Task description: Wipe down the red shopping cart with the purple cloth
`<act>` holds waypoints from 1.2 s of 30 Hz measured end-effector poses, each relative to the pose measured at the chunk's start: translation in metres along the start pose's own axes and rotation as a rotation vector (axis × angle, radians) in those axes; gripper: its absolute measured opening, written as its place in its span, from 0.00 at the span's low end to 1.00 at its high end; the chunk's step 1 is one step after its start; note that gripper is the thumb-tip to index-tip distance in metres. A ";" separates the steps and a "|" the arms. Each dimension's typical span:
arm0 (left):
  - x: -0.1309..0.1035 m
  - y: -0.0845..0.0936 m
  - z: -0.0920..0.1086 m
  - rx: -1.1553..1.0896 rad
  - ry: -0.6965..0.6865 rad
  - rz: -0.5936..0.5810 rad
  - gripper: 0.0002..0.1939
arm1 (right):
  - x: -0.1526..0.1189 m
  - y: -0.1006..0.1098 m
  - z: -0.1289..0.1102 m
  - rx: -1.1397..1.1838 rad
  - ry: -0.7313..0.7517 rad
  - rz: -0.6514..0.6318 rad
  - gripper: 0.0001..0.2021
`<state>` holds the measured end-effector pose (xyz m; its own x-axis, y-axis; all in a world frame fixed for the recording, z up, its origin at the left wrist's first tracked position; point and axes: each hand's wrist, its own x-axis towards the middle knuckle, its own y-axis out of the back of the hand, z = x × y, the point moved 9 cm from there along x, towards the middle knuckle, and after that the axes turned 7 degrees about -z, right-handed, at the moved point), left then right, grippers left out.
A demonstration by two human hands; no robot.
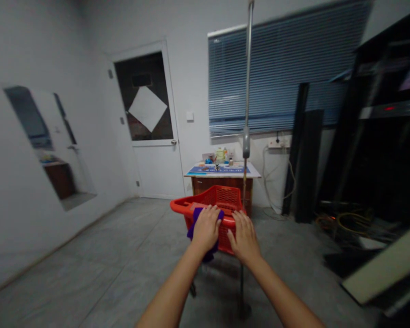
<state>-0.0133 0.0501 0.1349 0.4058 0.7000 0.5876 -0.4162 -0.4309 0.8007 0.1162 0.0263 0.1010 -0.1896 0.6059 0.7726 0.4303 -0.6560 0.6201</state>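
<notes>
Left hand (207, 228): fingers bent over a purple cloth (196, 219) at the near rim of a red plastic shopping cart (227, 195); firmness of grip cannot be told. Right hand (245, 237): fingers open, laid over the same rim, thumb apart. Cart stands directly ahead, long axis running away toward a desk (220, 184). Grey floor (136, 259); closed white door (153, 168) left of the desk. Cart's underside blurred, partly hidden by hands; dark right side indistinct.

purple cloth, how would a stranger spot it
Start at the red basket in front of the desk. On its near rim, the left hand lies over the purple cloth. Its colour sets it apart from the red rim under the right hand.
</notes>
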 end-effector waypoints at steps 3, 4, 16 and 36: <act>-0.001 0.003 0.000 0.003 -0.012 -0.002 0.19 | -0.001 0.002 0.000 0.002 0.003 -0.015 0.27; -0.001 0.005 -0.005 0.002 0.009 0.010 0.19 | -0.001 0.002 -0.001 0.007 0.002 -0.022 0.27; -0.010 -0.006 0.011 -0.011 0.048 0.021 0.21 | 0.003 -0.004 -0.018 0.073 0.035 -0.052 0.27; -0.017 0.011 -0.022 -0.002 0.162 -0.031 0.19 | 0.004 -0.017 0.002 0.187 0.086 -0.116 0.29</act>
<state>-0.0431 0.0463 0.1317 0.2815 0.7957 0.5363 -0.4069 -0.4072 0.8177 0.1102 0.0406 0.0931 -0.3182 0.6262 0.7117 0.5557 -0.4850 0.6752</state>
